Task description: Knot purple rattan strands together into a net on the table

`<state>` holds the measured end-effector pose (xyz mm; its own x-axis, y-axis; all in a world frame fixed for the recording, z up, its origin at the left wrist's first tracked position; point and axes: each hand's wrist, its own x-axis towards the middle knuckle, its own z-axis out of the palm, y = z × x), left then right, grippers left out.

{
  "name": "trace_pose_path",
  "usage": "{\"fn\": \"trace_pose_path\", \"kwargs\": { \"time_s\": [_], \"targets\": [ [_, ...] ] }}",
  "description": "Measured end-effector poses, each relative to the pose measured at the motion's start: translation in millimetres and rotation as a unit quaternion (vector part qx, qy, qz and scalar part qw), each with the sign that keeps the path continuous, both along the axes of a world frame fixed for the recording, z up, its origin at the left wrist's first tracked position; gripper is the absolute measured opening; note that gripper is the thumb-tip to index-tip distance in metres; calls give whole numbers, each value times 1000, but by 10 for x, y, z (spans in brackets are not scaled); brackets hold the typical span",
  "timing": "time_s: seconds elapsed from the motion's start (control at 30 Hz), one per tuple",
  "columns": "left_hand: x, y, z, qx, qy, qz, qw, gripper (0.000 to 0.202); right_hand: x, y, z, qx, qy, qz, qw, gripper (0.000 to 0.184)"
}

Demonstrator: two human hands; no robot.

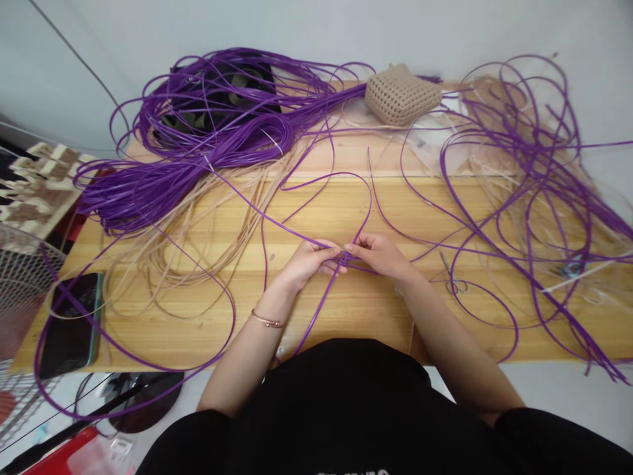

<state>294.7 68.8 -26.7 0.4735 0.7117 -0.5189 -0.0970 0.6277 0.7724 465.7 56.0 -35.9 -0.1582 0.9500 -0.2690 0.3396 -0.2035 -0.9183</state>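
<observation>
My left hand [309, 260] and my right hand [378, 254] meet at the middle of a wooden table [198, 330]. Both pinch thin purple cords [316, 310] where they cross in a small knot [345, 258] between my fingertips. Cord ends run off toward me and away across the table. A thin bracelet sits on my left wrist. A big bundle of purple cord [198, 132] lies at the back left.
Beige cords [198, 224] loop on the left half of the table. A beige woven pouch [401, 95] sits at the back. Loose purple loops [534, 185] cover the right side, with small scissors [452, 274] near my right forearm. A dark phone [72, 326] lies at the left edge.
</observation>
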Motion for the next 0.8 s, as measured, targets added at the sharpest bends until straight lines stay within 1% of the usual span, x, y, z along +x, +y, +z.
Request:
{"fn": "trace_pose_path", "kwargs": {
  "time_s": [0.1, 0.2, 0.27, 0.37, 0.53, 0.67, 0.8],
  "targets": [
    [9, -8, -10, 4, -2, 6, 1000, 5, -1, -3, 6, 31, -23, 0, 999, 33],
    [25, -21, -16, 5, 5, 12, 1000, 4, -4, -1, 7, 41, -40, -11, 998, 34],
    [37, -31, -17, 7, 12, 18, 1000, 3, -9, 5, 3, 35, -41, -27, 998, 34],
    [53, -43, -20, 13, 22, 28, 999, 4, -18, 14, 5, 3, -15, -50, 999, 33],
    [70, -48, -38, 22, 7, 41, 999, 5, -24, 14, 39, -50, 28, -59, 997, 35],
    [59, -40, -42, 20, -1, 31, 999, 7, -15, 2, 42, -47, 29, -77, 996, 40],
    [30, -28, -32, 15, -15, 11, 1000, 11, 4, -20, 5, -33, 20, -86, 996, 42]
  ]
}}
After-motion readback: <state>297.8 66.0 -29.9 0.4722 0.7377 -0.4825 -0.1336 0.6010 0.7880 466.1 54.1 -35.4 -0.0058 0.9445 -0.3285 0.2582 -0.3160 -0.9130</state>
